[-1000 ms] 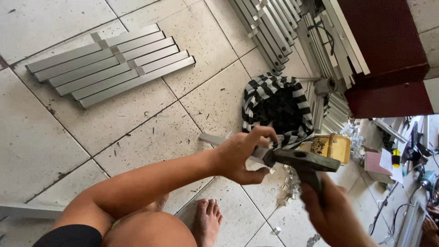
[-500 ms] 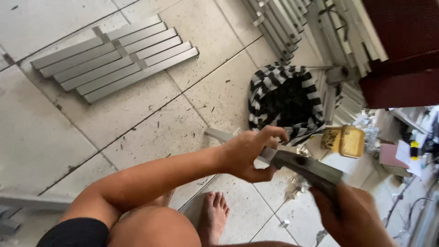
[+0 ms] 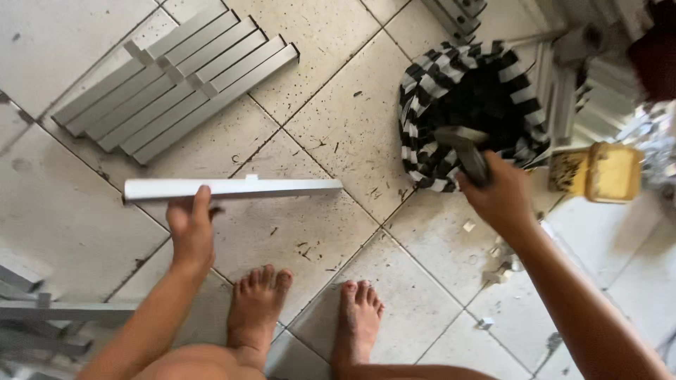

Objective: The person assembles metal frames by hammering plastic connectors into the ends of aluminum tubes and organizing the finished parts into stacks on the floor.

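Observation:
My left hand (image 3: 189, 225) grips a long pale metal bar (image 3: 232, 188) that lies level just above the tiled floor, held near its left end. My right hand (image 3: 498, 194) is closed on the handle of a hammer (image 3: 465, 149), whose head sits over the rim of a black-and-white striped basket (image 3: 422, 105). My two bare feet (image 3: 310, 309) stand on the tiles below the bar.
A stack of similar grey metal bars (image 3: 176, 81) lies at the upper left. A yellow box (image 3: 605, 172) sits right of the basket, with small metal scraps (image 3: 493, 271) on the floor. More metal frames lie at the lower left (image 3: 42, 317) and top right (image 3: 584, 84).
My hands were together by the basket; now the left hand has carried the bar out to the left. The right hand has drawn the hammer back toward the basket. The view tipped down to my feet.

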